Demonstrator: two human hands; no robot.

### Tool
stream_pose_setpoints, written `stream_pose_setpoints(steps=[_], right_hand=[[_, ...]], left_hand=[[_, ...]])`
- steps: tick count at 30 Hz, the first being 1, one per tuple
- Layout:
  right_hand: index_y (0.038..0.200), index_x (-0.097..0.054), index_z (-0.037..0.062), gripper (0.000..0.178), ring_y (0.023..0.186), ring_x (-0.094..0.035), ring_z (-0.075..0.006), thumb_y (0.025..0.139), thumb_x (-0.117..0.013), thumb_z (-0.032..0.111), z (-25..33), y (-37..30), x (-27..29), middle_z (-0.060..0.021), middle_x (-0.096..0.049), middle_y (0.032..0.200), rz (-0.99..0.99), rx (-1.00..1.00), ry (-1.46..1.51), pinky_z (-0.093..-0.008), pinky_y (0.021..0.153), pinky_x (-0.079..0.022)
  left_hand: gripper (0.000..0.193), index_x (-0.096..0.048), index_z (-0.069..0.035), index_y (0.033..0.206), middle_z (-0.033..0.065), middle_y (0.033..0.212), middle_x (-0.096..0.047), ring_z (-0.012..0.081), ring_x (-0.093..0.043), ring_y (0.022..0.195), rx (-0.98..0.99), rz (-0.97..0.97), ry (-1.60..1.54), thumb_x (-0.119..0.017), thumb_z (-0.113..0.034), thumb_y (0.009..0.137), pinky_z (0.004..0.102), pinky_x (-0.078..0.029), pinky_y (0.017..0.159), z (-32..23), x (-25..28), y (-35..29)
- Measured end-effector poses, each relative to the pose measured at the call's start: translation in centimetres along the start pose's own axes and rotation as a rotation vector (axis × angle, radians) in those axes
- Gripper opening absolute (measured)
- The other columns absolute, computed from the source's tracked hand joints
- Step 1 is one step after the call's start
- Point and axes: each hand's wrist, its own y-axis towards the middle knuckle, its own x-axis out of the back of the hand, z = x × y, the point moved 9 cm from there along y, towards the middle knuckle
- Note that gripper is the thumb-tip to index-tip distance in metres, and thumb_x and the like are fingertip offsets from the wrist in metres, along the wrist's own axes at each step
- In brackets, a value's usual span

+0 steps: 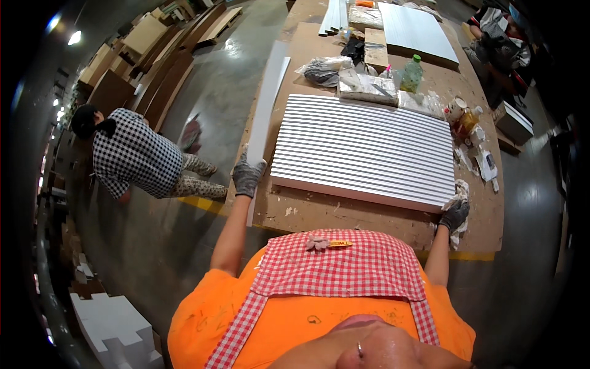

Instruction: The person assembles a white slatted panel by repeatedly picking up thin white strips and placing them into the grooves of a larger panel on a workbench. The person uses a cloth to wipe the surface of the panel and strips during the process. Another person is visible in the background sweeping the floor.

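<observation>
My left hand (248, 177), in a grey glove, is closed around a long narrow white board (268, 104) that stands out over the table's left edge. To the right of it lies a wide block of white strips (362, 150), set side by side with dark lines between them. At that block's near right corner, my right hand (455, 214), also gloved, is closed on a crumpled white rag (458, 195). Part of the rag hangs below the hand. The fingertips of the right hand are partly hidden.
On the brown worktable (344, 212), beyond the strips, are a plastic bag (326, 71), a green bottle (412, 74) and a stack of white panels (418, 34). An amber bottle (468, 121) stands at right. A person in a checked shirt (138, 150) is at left, another person (504, 46) at far right.
</observation>
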Motion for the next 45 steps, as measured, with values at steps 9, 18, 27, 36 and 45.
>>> stream_pose_setpoints(steps=[9, 18, 27, 36, 45], right_hand=[[0.118, -0.058, -0.0023, 0.045, 0.118, -0.049, -0.0358, 0.093, -0.049, 0.034, -1.0, -0.1, -1.2, -0.0225, -0.055, 0.125, -0.053, 0.040, -0.115, -0.0411, 0.103, -0.037], [0.111, -0.061, -0.0014, 0.041, 0.109, -0.055, -0.0367, 0.088, -0.052, 0.031, -0.3, 0.0, 1.4, -0.0223, -0.059, 0.117, -0.114, 0.015, -0.161, -0.0420, 0.097, -0.041], [0.114, -0.059, -0.0050, 0.041, 0.113, -0.052, -0.0377, 0.088, -0.051, 0.026, 0.1, -0.2, 1.5, -0.0242, -0.057, 0.121, -0.072, -0.032, -0.151, -0.0408, 0.100, -0.039], [0.117, -0.058, -0.0043, 0.043, 0.114, -0.052, -0.0372, 0.090, -0.049, 0.028, 0.9, -0.3, 1.1, -0.0237, -0.057, 0.122, -0.079, -0.009, -0.117, -0.0404, 0.102, -0.037], [0.111, -0.061, -0.0049, 0.045, 0.112, -0.053, -0.0388, 0.090, -0.047, 0.032, -0.1, -0.2, 0.2, -0.0246, -0.058, 0.119, -0.110, 0.065, -0.111, -0.0419, 0.102, -0.037]], left_hand=[[0.075, -0.045, -0.024, 0.136, 0.0208, 0.096, -0.066, 0.0376, -0.065, 0.086, 0.084, 0.045, 0.258, -0.068, -0.053, 0.071, 0.0469, -0.051, 0.074, 6.0, -5.3, 11.6], [0.066, -0.061, -0.001, 0.116, 0.0194, 0.117, -0.060, 0.0332, -0.056, 0.108, -0.021, 0.092, 0.035, -0.076, -0.043, 0.067, 0.0409, -0.043, 0.092, 6.1, -12.0, 16.0], [0.055, -0.064, 0.002, 0.106, 0.0206, 0.101, -0.062, 0.0336, -0.057, 0.098, -0.047, 0.101, -0.186, -0.077, -0.037, 0.069, 0.0392, -0.042, 0.088, 7.6, -12.7, 16.6], [0.065, -0.063, -0.001, 0.112, 0.0204, 0.104, -0.061, 0.0357, -0.057, 0.099, -0.112, 0.067, 0.056, -0.075, -0.046, 0.067, 0.0422, -0.043, 0.089, 5.7, -10.5, 15.1], [0.085, -0.054, -0.002, 0.125, 0.0191, 0.123, -0.056, 0.0334, -0.053, 0.114, 0.171, 0.086, 0.526, -0.075, -0.056, 0.063, 0.0395, -0.043, 0.097, 3.2, -7.3, 10.6]])
